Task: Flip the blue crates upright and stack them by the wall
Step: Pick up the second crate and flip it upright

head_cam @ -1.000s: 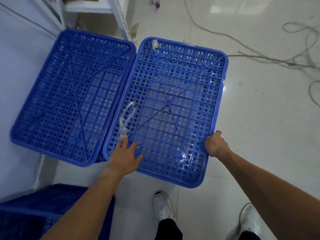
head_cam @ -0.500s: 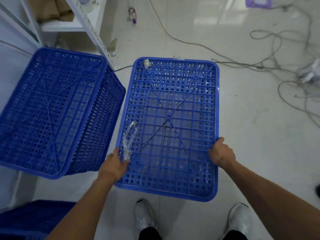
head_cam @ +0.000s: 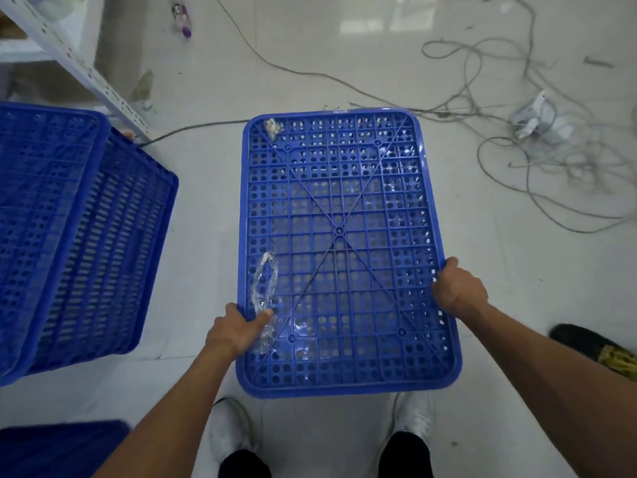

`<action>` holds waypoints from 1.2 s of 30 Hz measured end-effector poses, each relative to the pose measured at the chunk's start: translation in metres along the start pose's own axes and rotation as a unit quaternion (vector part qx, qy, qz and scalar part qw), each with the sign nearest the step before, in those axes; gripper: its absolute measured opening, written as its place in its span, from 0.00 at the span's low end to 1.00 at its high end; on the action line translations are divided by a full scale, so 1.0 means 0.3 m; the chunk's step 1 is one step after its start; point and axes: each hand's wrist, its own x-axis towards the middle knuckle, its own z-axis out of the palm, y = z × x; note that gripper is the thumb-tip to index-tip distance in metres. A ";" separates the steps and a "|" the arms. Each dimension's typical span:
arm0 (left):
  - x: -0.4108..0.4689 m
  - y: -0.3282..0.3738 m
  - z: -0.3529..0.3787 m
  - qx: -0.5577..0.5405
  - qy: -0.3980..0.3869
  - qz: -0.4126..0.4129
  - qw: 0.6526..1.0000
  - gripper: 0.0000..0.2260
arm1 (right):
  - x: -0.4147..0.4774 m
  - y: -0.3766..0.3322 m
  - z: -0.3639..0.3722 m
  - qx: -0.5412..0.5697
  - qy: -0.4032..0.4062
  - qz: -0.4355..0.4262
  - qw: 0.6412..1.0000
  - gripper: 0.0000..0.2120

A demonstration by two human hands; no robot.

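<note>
A blue perforated crate (head_cam: 339, 232) hangs upside down in front of me, its ribbed bottom facing up. My left hand (head_cam: 238, 331) grips its left edge near the front, thumb on top beside a strip of clear tape. My right hand (head_cam: 458, 291) grips the right edge, fingers curled under it. A second blue crate (head_cam: 79, 236), also bottom up, stands at the left on the floor. The top of another blue crate (head_cam: 58, 450) shows at the bottom left corner.
A white metal shelf post (head_cam: 79, 67) slants at the upper left. Tangled grey cables (head_cam: 517, 132) and a white adapter (head_cam: 537, 119) lie on the glossy floor at the right. A small bottle (head_cam: 181, 15) lies at the top. My white shoes (head_cam: 231, 432) stand below the crate.
The held crate has come away from the left crate and moved right, toward me. My left hand went from flat on the bottom to gripping the left edge. The view has turned right.
</note>
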 end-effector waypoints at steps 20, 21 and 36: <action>-0.136 0.267 0.337 0.075 0.022 0.025 0.997 0.34 | 0.186 0.345 -0.090 -0.004 -0.046 0.021 0.999 0.21; -0.142 0.271 0.347 0.076 0.028 0.025 0.996 0.34 | 0.189 0.356 -0.092 -0.001 -0.039 0.018 0.999 0.19; -0.302 0.363 0.459 0.128 0.006 0.114 0.985 0.39 | 0.212 0.403 -0.114 0.130 -0.028 0.011 0.991 0.15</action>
